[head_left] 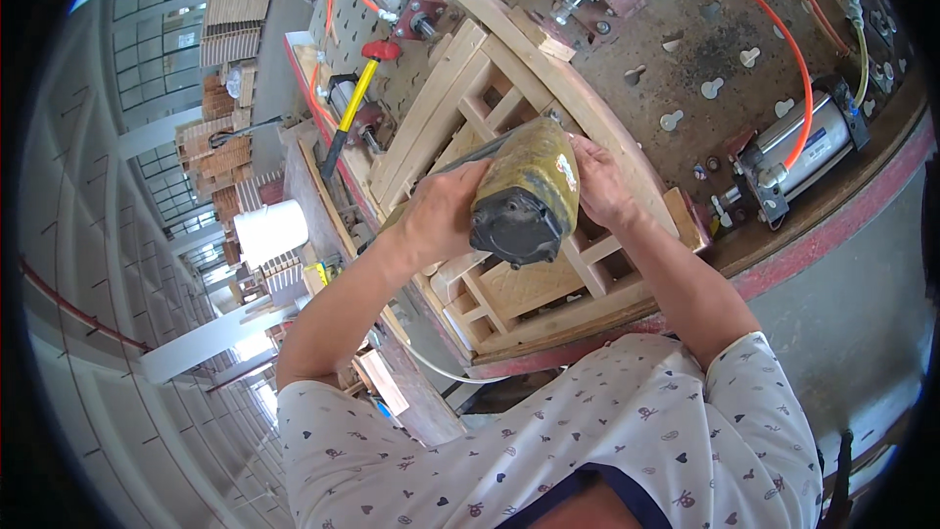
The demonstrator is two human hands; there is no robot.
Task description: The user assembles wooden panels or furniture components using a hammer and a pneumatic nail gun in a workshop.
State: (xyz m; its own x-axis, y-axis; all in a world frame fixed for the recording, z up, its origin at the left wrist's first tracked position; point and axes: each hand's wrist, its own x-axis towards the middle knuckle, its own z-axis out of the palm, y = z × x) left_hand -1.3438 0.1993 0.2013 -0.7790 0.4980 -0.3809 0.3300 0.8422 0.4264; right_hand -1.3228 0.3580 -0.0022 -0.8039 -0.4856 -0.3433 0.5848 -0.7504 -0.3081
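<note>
My left hand [441, 214] is wrapped round the side of a nail gun [537, 168], a worn yellow-green tool with a black end cap turned up toward me. At the far side of the tool, my right hand [599, 181] is closed with its fingers bent in; the tool's body hides the fingertips. Beneath the tool lies a light wooden frame [607, 132] with curved outer rails, short crosspieces and a panel [529, 286]. The tool covers part of the frame, and whether its nose touches the wood is hidden.
A perforated metal bench [676, 69] carries pneumatic cylinders [805, 145] with orange hoses [759, 5]. A hammer [357, 103] with a yellow and black handle lies left of the frame. Further left are a white bucket [271, 232] and stacked wood [235, 15].
</note>
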